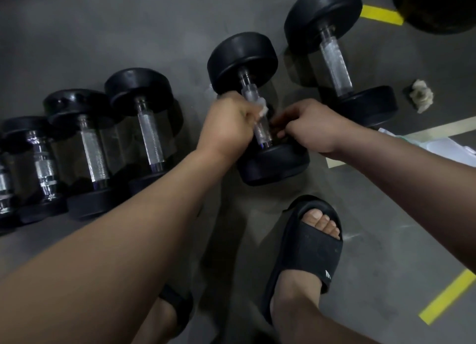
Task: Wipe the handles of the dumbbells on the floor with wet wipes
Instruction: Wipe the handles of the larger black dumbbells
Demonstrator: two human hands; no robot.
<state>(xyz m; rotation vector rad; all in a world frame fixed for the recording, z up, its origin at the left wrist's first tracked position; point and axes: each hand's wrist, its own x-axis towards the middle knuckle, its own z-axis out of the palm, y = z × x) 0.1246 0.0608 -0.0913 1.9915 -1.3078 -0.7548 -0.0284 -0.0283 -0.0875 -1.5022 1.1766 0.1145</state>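
A black dumbbell [242,58] with a knurled steel handle [262,131] lies on the grey floor in the middle of the view. My left hand [226,125] grips a white wet wipe [262,109] wrapped against the handle. My right hand [306,125] rests with curled fingers on the dumbbell's near weight [273,163], just right of the handle. Its fingertips are hidden in shadow. Several more black dumbbells lie in a row to the left [144,127], and a larger dumbbell [334,60] lies to the right.
A crumpled used wipe [422,95] lies on the floor at the right. A white pack [443,148] sits by my right forearm. Yellow tape lines [381,14] mark the floor. My feet in black slides [309,243] stand just below the dumbbell.
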